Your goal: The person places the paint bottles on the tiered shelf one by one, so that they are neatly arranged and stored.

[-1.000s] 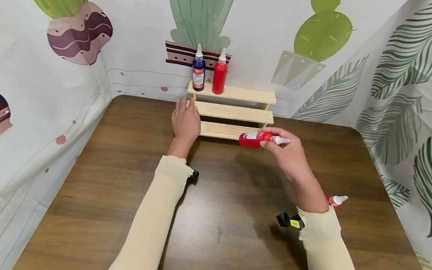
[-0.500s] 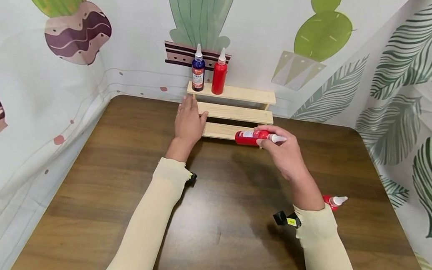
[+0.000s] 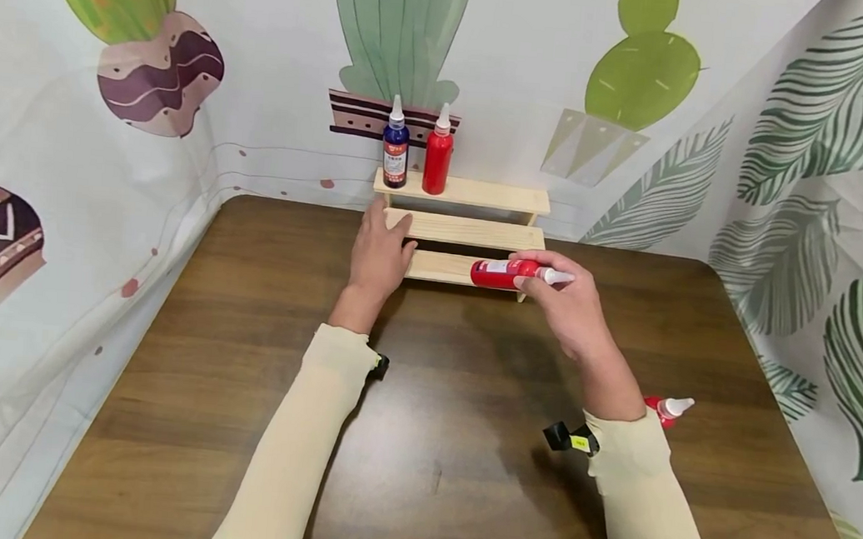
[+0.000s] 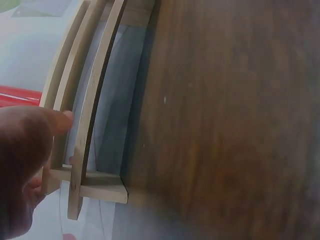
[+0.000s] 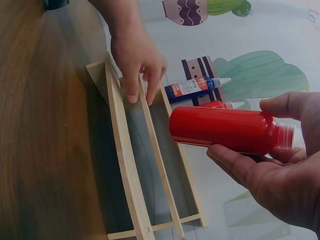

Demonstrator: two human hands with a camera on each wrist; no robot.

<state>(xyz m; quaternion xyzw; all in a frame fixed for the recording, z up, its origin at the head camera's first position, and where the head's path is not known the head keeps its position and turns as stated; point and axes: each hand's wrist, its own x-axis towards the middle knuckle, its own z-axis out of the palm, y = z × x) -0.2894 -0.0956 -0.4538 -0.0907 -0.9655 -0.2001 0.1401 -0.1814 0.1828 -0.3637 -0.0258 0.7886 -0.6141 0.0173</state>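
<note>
My right hand (image 3: 570,306) holds a red squeeze bottle (image 3: 493,272) with a white pointed nozzle, lying sideways in front of the rack's lowest step. Its thumb and fingers are round the bottle's nozzle end in the right wrist view. A three-step wooden display rack (image 3: 472,231) stands at the back of the table. At its left end my left hand (image 3: 378,257) grips the middle board, thumb and fingers bent over it. On the top step, a dark blue bottle (image 3: 395,160) and another red bottle (image 3: 437,163) stand upright side by side, left of the middle.
Partly hidden behind the right forearm is one more red bottle (image 3: 666,409) with a white nozzle, on the right side of the brown table (image 3: 417,469). A cactus-printed cloth (image 3: 272,83) hangs close behind the rack.
The left hand has gone from lying flat with extended fingers beside the rack to bent fingers gripping its left end. My right hand and its bottle moved slightly left, then stayed nearly still.
</note>
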